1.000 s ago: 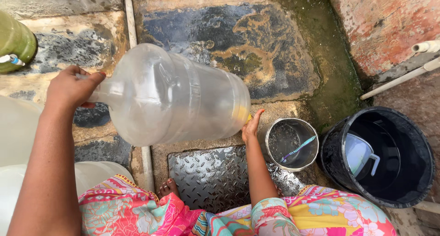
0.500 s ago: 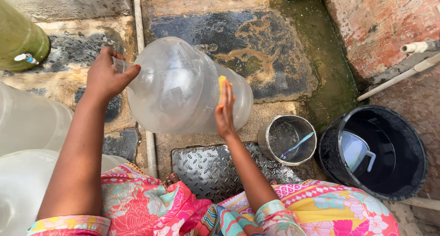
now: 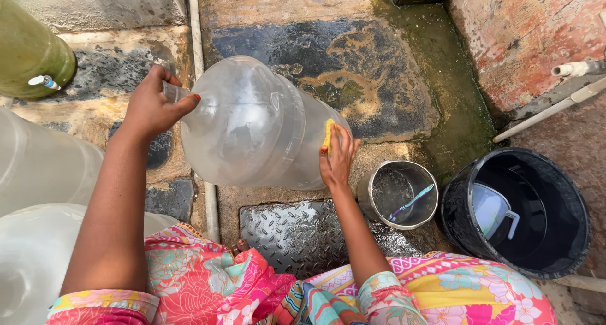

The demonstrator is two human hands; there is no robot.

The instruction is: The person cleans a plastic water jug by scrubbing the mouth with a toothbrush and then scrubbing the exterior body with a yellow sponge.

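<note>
A large clear plastic water jug (image 3: 252,126) lies tilted on its side over the wet stone floor. My left hand (image 3: 153,104) grips its narrow neck at the left. At the jug's base end my right hand (image 3: 336,158) presses a yellow sponge (image 3: 327,134) flat against the plastic. Most of the sponge is hidden under my fingers.
A small steel pot (image 3: 398,194) holding a blue toothbrush (image 3: 411,202) stands right of my right hand. A black bucket (image 3: 555,249) with a pale jug (image 3: 492,212) inside sits at the right. More clear jugs (image 3: 38,167) and a green container (image 3: 28,53) stand left. A metal plate (image 3: 290,230) lies below.
The jug has swung so its neck points further up and left, with my left hand following. My right hand has moved from the jug's underside up onto its base with the sponge.
</note>
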